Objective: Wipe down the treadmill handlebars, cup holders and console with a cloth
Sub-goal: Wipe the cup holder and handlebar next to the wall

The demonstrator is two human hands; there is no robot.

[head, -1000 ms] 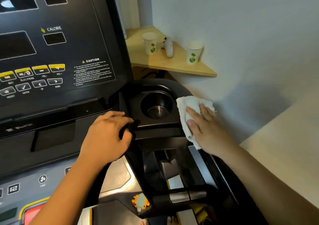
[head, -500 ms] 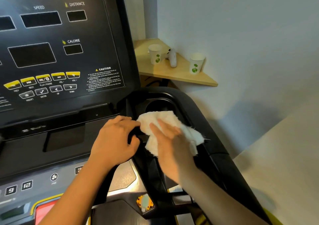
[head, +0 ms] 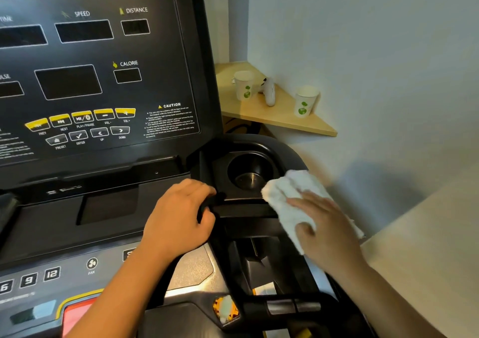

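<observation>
Treadmill console (head: 98, 73) fills the left side of the view — dark display windows labelled SPEED, DISTANCE and CALORIE, a row of yellow buttons beneath them, and a white CAUTION notice at its lower right. Below it sits a grey strip with numbered keys and a fan button. The left hand (head: 178, 221) is curled around a black handlebar post (head: 207, 205) just beside the console's lower right corner, fingers wrapped and gripping it. Right of that hand lies the round cup holder (head: 250, 173), its metal bottom showing. The white cloth (head: 293, 203) lies bunched on the black side rail (head: 287, 156) at the cup holder's right edge, touching its rim. The right hand (head: 326, 223) presses flat on the cloth, fingers spread and extended, pinning it against the rail rather than clenching it. Further back on the right, a wooden corner shelf (head: 290, 120) against the pale wall carries two paper cups (head: 243, 85) with green prints, and a white controller-like object (head: 269, 91) stands between them.
</observation>
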